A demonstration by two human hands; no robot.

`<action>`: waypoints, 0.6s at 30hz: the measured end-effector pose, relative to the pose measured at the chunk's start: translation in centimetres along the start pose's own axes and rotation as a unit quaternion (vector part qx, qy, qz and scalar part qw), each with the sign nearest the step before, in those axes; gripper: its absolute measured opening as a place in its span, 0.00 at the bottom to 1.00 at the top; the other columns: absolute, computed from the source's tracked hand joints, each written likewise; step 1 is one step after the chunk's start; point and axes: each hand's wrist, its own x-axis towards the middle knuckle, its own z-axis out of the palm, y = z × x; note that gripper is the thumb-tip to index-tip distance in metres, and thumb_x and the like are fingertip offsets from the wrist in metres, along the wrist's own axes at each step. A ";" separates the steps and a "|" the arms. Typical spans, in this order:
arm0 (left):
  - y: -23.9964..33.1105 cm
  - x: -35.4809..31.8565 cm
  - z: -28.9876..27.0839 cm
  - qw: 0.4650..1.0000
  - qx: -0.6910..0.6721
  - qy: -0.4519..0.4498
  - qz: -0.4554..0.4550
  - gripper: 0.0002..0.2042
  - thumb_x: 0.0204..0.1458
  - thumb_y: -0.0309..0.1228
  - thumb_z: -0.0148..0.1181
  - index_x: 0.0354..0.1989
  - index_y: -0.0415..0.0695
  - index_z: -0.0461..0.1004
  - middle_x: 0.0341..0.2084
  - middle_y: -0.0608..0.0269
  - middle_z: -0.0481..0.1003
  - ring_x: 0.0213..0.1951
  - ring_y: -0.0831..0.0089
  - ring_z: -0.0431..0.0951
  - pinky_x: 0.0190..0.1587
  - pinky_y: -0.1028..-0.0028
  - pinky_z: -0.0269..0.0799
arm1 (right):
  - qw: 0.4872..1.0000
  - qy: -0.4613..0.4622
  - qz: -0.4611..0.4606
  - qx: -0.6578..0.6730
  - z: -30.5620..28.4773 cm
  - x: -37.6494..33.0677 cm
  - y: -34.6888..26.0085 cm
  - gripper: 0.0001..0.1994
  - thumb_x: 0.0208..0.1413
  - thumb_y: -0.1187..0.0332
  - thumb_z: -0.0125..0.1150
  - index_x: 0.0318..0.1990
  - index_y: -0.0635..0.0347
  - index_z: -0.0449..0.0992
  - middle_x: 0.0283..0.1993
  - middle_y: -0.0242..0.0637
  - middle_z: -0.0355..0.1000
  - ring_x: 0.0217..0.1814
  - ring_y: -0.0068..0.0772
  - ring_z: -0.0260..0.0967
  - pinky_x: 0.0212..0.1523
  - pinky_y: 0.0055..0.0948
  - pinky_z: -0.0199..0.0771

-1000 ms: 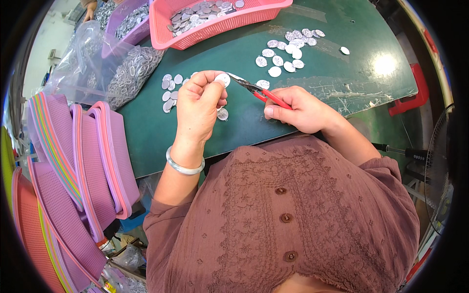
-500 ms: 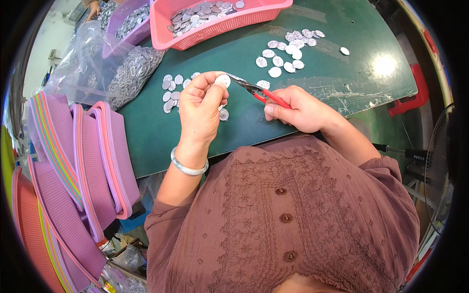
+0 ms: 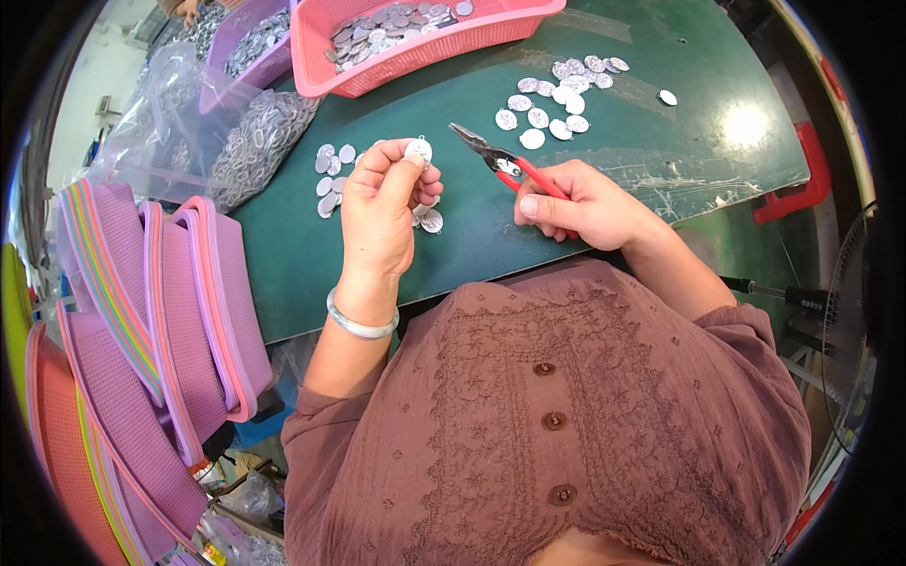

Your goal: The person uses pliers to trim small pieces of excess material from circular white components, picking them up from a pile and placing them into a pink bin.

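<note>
Between thumb and fingers, my left hand [image 3: 385, 203] pinches an oval silver medal [image 3: 418, 149] with a small ring at its top. Red-handled pliers [image 3: 505, 162] are gripped in my right hand [image 3: 587, 205], their dark jaws pointing up and left, apart from the held medal. Some loose medals [image 3: 327, 186] lie left of my left hand, and a few more show under its fingers. A larger spread of medals [image 3: 537, 118] rests on the green table beyond the pliers; one is partly hidden behind the pliers' handles.
A pink basket [image 3: 415, 58] of medals stands at the back, beside a purple basket [image 3: 219, 75]. A clear bag of metal links [image 3: 260, 141] sits at the table's left. Stacked purple and pink baskets [image 3: 179, 311] rise at my left. At upper left another person's hand [image 3: 189, 13] shows.
The pliers' jaws have come away from the medal, and the handles have turned more upright. My left hand has drawn slightly left with the medal.
</note>
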 end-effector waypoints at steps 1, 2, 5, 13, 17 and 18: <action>0.1 0.0 -0.1 1.000 -0.013 0.001 -0.006 0.03 0.51 0.25 0.50 0.32 0.41 0.70 0.22 0.64 0.72 0.23 0.78 0.72 0.27 0.82 0.67 | 1.000 0.003 -0.001 0.005 0.0 -0.1 -0.1 0.16 0.51 0.56 0.56 0.28 0.62 0.72 0.19 0.27 0.63 0.20 0.17 0.58 0.21 0.19 0.60; 0.2 0.0 -0.4 1.000 -0.025 0.003 -0.011 0.03 0.51 0.25 0.50 0.33 0.40 0.69 0.23 0.63 0.73 0.24 0.77 0.72 0.28 0.81 0.68 | 1.000 0.007 -0.001 0.009 0.1 -0.1 -0.2 0.16 0.51 0.56 0.56 0.27 0.62 0.72 0.19 0.27 0.63 0.19 0.17 0.58 0.21 0.19 0.60; 0.5 0.6 -1.9 0.994 -0.105 -0.012 -0.023 0.04 0.52 0.24 0.46 0.34 0.40 0.67 0.26 0.59 0.73 0.27 0.73 0.74 0.31 0.77 0.71 | 1.000 0.010 -0.007 0.014 0.1 -0.1 -0.2 0.16 0.51 0.56 0.56 0.27 0.62 0.72 0.18 0.27 0.62 0.18 0.17 0.57 0.20 0.18 0.60; 0.8 0.5 -3.9 0.997 -0.074 0.011 -0.029 0.05 0.52 0.23 0.46 0.35 0.40 0.67 0.32 0.54 0.74 0.33 0.67 0.76 0.36 0.74 0.73 | 1.000 -0.001 0.011 0.009 -0.1 0.0 -0.2 0.15 0.51 0.57 0.57 0.27 0.62 0.72 0.18 0.27 0.62 0.19 0.17 0.57 0.21 0.18 0.60; 0.5 0.4 -3.2 0.998 -0.058 0.031 -0.018 0.05 0.52 0.24 0.48 0.36 0.40 0.68 0.32 0.53 0.75 0.33 0.67 0.76 0.35 0.74 0.73 | 1.000 0.001 0.014 0.012 0.1 -0.1 -0.6 0.14 0.50 0.58 0.57 0.27 0.61 0.72 0.20 0.26 0.63 0.20 0.16 0.58 0.21 0.19 0.60; 0.5 0.4 -3.0 0.998 -0.054 0.034 -0.015 0.05 0.52 0.24 0.48 0.36 0.40 0.69 0.32 0.53 0.75 0.33 0.67 0.76 0.35 0.74 0.73 | 1.000 0.001 0.015 0.012 0.1 -0.1 -0.6 0.14 0.50 0.58 0.58 0.27 0.61 0.72 0.20 0.26 0.64 0.20 0.16 0.58 0.21 0.19 0.60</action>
